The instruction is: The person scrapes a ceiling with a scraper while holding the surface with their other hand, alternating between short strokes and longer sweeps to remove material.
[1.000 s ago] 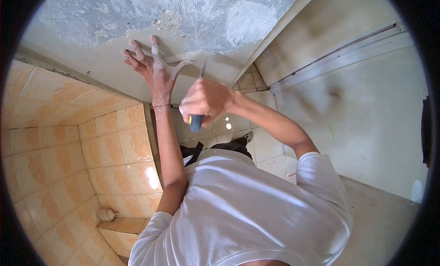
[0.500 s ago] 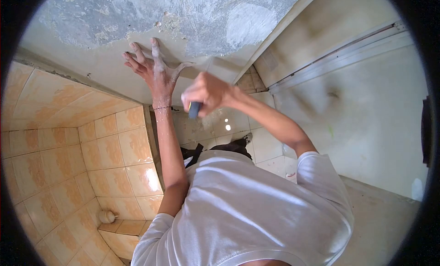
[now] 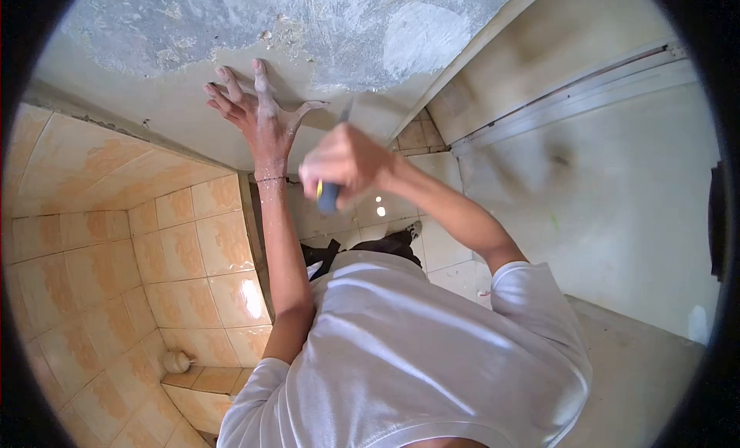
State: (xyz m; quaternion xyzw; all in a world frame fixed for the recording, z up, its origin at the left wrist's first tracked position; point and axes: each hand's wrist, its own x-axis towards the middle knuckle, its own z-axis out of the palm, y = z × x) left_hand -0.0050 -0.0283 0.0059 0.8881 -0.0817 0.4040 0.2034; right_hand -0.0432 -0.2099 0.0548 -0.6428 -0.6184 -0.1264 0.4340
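My left hand [image 3: 266,128] is spread flat against the wall [image 3: 181,105], its fingers dusted with white powder. The fingertips lie just below the rough grey area [image 3: 231,28], where the paint is gone. My right hand [image 3: 343,166], slightly blurred, is closed around a scraper [image 3: 327,197] with a dark blue and yellow handle. The handle's butt sticks out under the fist, toward my body. Beyond the knuckles, a thin grey blade points at the wall near the lower edge of the bare patch.
Orange-patterned tiles [image 3: 181,255] cover the recess on the left, with a round pale object [image 3: 177,362] on its ledge. To the right stands a pale door-like panel [image 3: 609,209]. Whitish floor tiles [image 3: 447,244] show below my hands.
The right fist with the scraper has shifted slightly down and left, and more of the blade shows above it. My left hand stays spread on the wall.
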